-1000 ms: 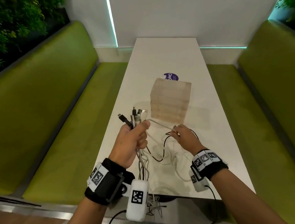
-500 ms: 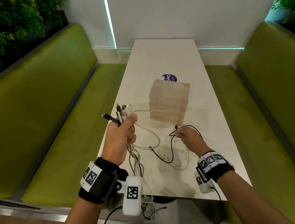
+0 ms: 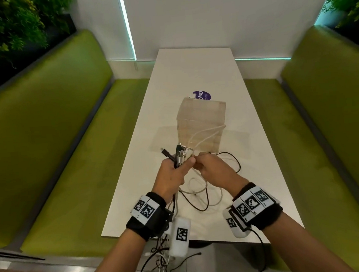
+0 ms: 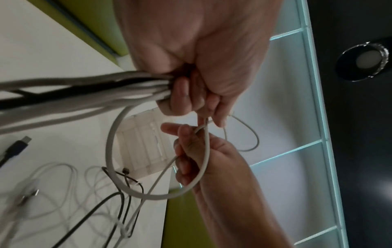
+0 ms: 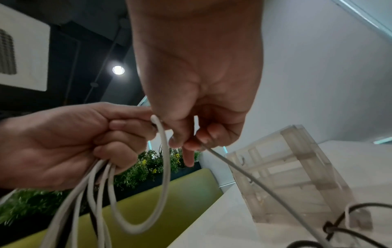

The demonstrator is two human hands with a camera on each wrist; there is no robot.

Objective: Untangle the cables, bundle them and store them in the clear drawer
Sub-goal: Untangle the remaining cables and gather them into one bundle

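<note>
The left hand point(image 3: 170, 175) is clamped in a fist around a bundle of cables point(image 4: 89, 90), white ones and at least one black, with the plug ends point(image 3: 179, 153) standing up above the fist. The right hand point(image 3: 214, 169) is just beside it, and its fingertips point(image 5: 191, 142) pinch a thin white cable point(image 5: 254, 181) next to the left fist. A thicker white loop point(image 4: 112, 151) hangs under both hands. The remaining cables point(image 3: 203, 190) lie loose and crossed on the near half of the desk point(image 3: 262, 150), and some ends hang down over the near edge. The clear drawer point(image 3: 201, 125) stands in the middle of the desk, beyond the hands, and its drawers look closed.

The cables seem light, soft and smooth, so they will probably slide easily and will not keep a shape alone. The plugs are the stiff parts and may catch in the loops. It seems best to take each cable close to its plug, and to pull slowly along its length, because a fast pull could tighten the black and white knot point(image 5: 331, 228) on the desk.
</note>
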